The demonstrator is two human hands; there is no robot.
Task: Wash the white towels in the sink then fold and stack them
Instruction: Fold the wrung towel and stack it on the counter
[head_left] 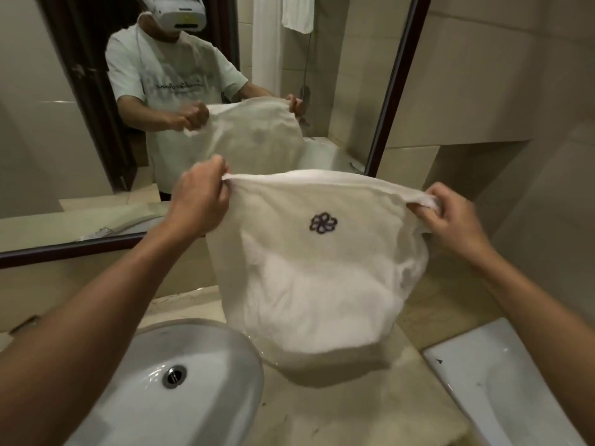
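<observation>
Head view: both hands' fingers pinching white towel [309, 278] top corners, countertop [338, 413] behind partly hidden.

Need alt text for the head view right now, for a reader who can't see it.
Both hands, left hand and right hand, pinch the top corners of a white towel with a dark flower emblem, holding it spread above the counter beside a white sink, facing a mirror.
</observation>
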